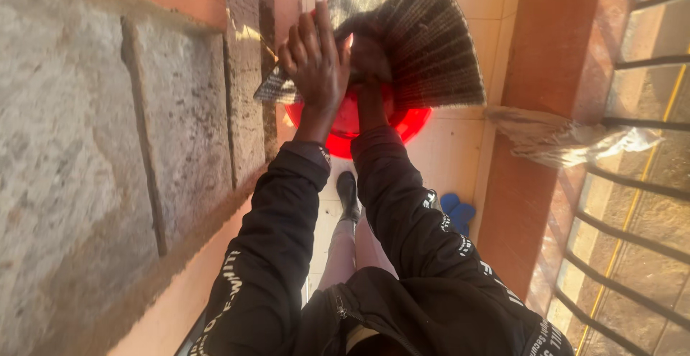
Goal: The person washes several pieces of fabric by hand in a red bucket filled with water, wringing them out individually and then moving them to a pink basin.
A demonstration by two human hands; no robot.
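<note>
The left hand [316, 57] is spread nearly flat, its fingers [323, 25] long and only slightly apart, pressed against the dark ribbed cloth [424, 39] where that cloth bunches together. The right hand [370, 57] lies just beside it, mostly hidden behind the left hand and the folds; its fingers seem curled into the gathered part, though how tightly they close cannot be told. The cloth hangs directly above a red basin [410, 122], fanning out from the hands toward the side away from the stone wall [108, 147], and it covers much of the basin's rim. It looks dark, shiny and pleated, with fine pale lines running along the folds. Both black sleeves [287, 226] reach over the basin from below. Beside the basin, toward the person, stand a black shoe [348, 194] and a pair of blue slippers [458, 212] on the pale tiled floor [449, 154]. Past the basin rises a reddish pillar [546, 75] with a pale bag [568, 140] tied to it, and a metal railing [632, 183] beyond.
</note>
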